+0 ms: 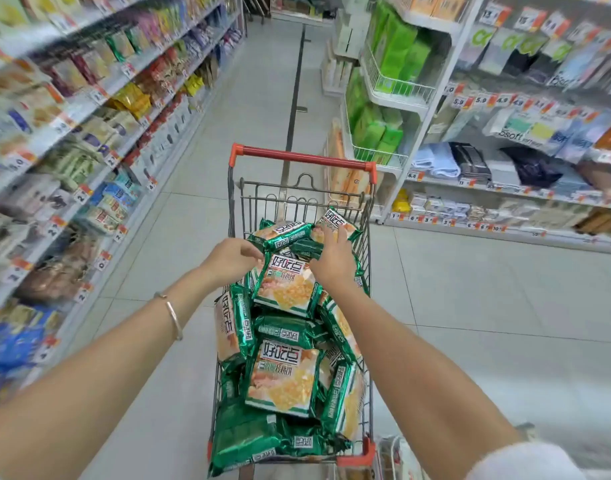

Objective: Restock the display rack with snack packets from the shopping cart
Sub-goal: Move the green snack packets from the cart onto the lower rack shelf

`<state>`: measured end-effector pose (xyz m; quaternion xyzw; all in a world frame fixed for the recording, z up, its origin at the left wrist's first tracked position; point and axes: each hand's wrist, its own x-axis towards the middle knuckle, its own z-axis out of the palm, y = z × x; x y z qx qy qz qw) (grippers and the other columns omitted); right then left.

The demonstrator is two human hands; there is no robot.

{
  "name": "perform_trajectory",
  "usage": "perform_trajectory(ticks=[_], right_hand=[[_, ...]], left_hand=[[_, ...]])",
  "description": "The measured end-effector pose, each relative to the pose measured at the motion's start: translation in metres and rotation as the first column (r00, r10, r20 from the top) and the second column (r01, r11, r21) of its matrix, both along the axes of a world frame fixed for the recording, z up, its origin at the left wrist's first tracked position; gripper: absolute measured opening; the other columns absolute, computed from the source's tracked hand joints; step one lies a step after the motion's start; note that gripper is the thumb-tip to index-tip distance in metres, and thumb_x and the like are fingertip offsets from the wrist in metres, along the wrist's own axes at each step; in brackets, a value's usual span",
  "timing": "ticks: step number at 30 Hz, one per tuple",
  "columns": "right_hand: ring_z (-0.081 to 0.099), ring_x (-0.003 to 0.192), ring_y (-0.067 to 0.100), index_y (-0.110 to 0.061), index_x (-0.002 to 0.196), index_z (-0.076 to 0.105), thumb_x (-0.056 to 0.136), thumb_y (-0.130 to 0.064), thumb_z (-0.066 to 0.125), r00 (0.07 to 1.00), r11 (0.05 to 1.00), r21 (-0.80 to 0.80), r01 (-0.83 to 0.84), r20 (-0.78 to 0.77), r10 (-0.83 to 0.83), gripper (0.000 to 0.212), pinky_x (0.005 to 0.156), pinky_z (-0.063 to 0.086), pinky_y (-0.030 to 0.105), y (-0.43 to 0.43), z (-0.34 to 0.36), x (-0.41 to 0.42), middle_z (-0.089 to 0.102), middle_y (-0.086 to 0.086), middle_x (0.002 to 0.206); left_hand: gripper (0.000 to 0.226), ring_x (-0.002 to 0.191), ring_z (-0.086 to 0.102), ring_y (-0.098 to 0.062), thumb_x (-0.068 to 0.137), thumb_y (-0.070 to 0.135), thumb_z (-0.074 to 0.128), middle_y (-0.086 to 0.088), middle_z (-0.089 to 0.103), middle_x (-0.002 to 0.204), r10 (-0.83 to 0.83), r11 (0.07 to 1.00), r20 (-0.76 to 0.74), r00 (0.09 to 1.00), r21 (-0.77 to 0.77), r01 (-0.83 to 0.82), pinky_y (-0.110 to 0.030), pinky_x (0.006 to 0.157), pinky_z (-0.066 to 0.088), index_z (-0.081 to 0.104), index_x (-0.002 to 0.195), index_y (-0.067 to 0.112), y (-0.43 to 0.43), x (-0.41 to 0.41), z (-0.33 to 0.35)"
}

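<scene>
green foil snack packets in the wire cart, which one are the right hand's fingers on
The farthest green-and-orange foil packet, tilted at the wire cart's far right corner: the fingers of the right hand lie across it.

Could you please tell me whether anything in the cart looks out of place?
The snack packets lie jumbled in the cart, some flat, some on edge, facing different ways. None looks torn, and none lies on the floor.

Silver bangle [174,320] on left forearm; seemingly white sleeve [525,462] right.
</scene>
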<state>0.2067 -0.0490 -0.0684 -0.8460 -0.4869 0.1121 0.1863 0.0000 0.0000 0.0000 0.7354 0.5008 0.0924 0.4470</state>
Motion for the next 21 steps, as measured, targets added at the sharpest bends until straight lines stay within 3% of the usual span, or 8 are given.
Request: perform_trajectory(ticks=[2, 4, 6, 8, 11, 15, 18, 21], right_hand=[[0.04, 0.136, 0.033, -0.023, 0.153, 0.029, 0.089, -0.019, 0.07, 0.998, 0.995, -0.103, -0.01, 0.066, 0.017, 0.076, 0.098, 0.049, 0.043, 0.004, -0.004, 0.009, 0.037, 0.011, 0.154], [0.053, 0.121, 0.031, -0.02, 0.145, 0.044, 0.094, -0.024, 0.067, 0.996, 0.995, -0.089, -0.043, 0.072, 0.049, 0.057, 0.087, 0.053, 0.042, 0.002, -0.01, 0.02, 0.058, 0.011, 0.132], [0.061, 0.092, 0.023, -0.017, 0.128, 0.06, 0.096, -0.026, 0.064, 1.0, 0.988, 0.151, -0.006, -0.009, 0.007, 0.034, 0.065, 0.049, 0.033, -0.003, -0.002, 0.031, 0.067, 0.008, 0.108], [0.058, 0.083, 0.018, -0.014, 0.112, 0.063, 0.098, -0.036, 0.057, 0.984, 0.909, 0.395, 0.135, -0.162, -0.075, 0.027, 0.063, 0.047, 0.033, -0.016, 0.019, 0.042, 0.067, 0.005, 0.095], [0.05, 0.071, 0.017, -0.001, 0.098, 0.056, 0.101, -0.04, 0.051, 0.842, 0.748, 0.524, 0.408, -0.533, -0.086, 0.039, 0.062, 0.04, 0.038, -0.042, 0.051, 0.055, 0.056, 0.008, 0.08], [0.051, 0.072, 0.022, 0.003, 0.094, 0.055, 0.092, -0.051, 0.053, 0.606, 0.711, 0.391, 0.584, -0.793, -0.061, 0.054, 0.064, 0.038, 0.037, -0.061, 0.064, 0.051, 0.055, 0.011, 0.081], [0.057, 0.067, 0.019, -0.009, 0.093, 0.056, 0.1, -0.035, 0.054, 0.625, 0.791, 0.371, 0.487, -0.78, -0.018, 0.028, 0.062, 0.04, 0.033, -0.073, 0.065, 0.044, 0.059, 0.008, 0.077], [0.065, 0.061, 0.005, -0.014, 0.106, 0.051, 0.099, -0.035, 0.058, 0.713, 0.943, 0.288, 0.167, -0.695, 0.086, 0.024, 0.06, 0.048, 0.022, -0.085, 0.08, 0.038, 0.07, 0.003, 0.082]], left_hand=[[0.02, 0.121, 0.057, -0.022, 0.099, 0.006, 0.054, -0.006, 0.064, 0.128, 0.028, 1.0, -0.008, 1.0, -0.008, -0.028, -0.039, 0.108, 0.041, 0.071, 0.11, 0.012, 0.007, 0.001, -0.005], [0.021, 0.119, 0.057, -0.021, 0.098, 0.006, 0.055, -0.005, 0.064, 0.126, 0.048, 0.999, -0.01, 0.999, -0.02, -0.048, -0.038, 0.106, 0.043, 0.071, 0.11, 0.012, 0.009, 0.0, -0.008], [0.022, 0.116, 0.058, -0.019, 0.096, 0.002, 0.056, -0.003, 0.065, 0.122, 0.084, 0.996, 0.016, 0.996, -0.031, -0.084, -0.041, 0.105, 0.046, 0.07, 0.106, 0.016, 0.015, -0.001, -0.008], [0.027, 0.106, 0.062, -0.017, 0.094, -0.002, 0.055, -0.002, 0.067, 0.116, 0.152, 0.988, 0.059, 0.987, -0.029, -0.151, -0.044, 0.102, 0.049, 0.07, 0.1, 0.019, 0.02, -0.004, -0.009], [0.028, 0.092, 0.065, -0.017, 0.095, -0.002, 0.051, -0.005, 0.07, 0.11, 0.209, 0.977, 0.105, 0.972, -0.071, -0.202, -0.043, 0.088, 0.055, 0.07, 0.097, 0.018, 0.025, -0.002, -0.011], [0.02, 0.091, 0.067, -0.014, 0.103, 0.01, 0.05, -0.008, 0.066, 0.116, 0.273, 0.951, 0.249, 0.929, -0.216, -0.222, -0.018, 0.066, 0.053, 0.066, 0.115, 0.005, 0.021, 0.026, -0.002], [0.028, 0.102, 0.067, -0.02, 0.104, 0.021, 0.049, -0.009, 0.065, 0.121, 0.309, 0.929, 0.344, 0.887, -0.31, -0.204, -0.03, 0.084, 0.057, 0.06, 0.123, 0.005, 0.017, 0.045, 0.011], [0.047, 0.12, 0.055, -0.016, 0.102, 0.045, 0.048, 0.004, 0.053, 0.14, -0.017, 0.995, 0.298, 0.954, -0.085, 0.044, -0.039, 0.108, 0.044, 0.048, 0.14, 0.017, 0.013, 0.05, 0.024]])
